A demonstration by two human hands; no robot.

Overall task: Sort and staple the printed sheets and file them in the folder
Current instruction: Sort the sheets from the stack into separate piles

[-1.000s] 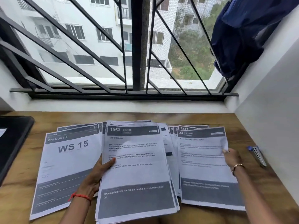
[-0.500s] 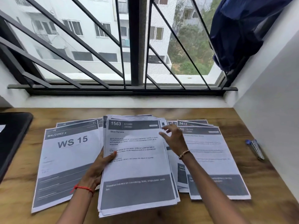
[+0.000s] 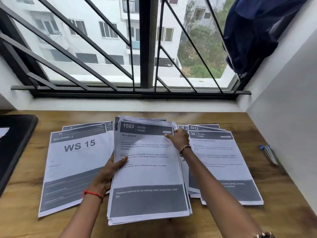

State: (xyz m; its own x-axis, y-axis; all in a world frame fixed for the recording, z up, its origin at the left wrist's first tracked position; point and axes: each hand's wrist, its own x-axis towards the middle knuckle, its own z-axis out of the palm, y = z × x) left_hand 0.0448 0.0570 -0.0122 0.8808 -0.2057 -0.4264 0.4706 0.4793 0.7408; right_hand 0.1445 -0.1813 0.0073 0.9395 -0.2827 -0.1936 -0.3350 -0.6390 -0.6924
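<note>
Three groups of printed sheets lie on the wooden desk (image 3: 283,194). The middle stack (image 3: 147,170), topped by a sheet headed "1563 KITCHEN", is thick. My left hand (image 3: 109,170) grips its left edge, thumb on top of the page. My right hand (image 3: 178,138) pinches the top sheet at its upper right corner, which is lifted a little. On the left lies the "WS 15" pile (image 3: 73,165). On the right lies a pile (image 3: 221,162) topped by a sheet headed "34 KITCHEN". A stapler (image 3: 269,153) with a blue tip lies at the far right.
A black folder (image 3: 13,146) lies at the desk's left edge. A white wall (image 3: 283,126) closes the right side. Behind the desk runs a barred window (image 3: 137,48), with a dark blue cloth (image 3: 253,31) hanging at its upper right.
My right hand left the right pile and moved left to the upper right corner of the middle stack, now pinching the top sheet. My left hand stays on the stack's left edge.
</note>
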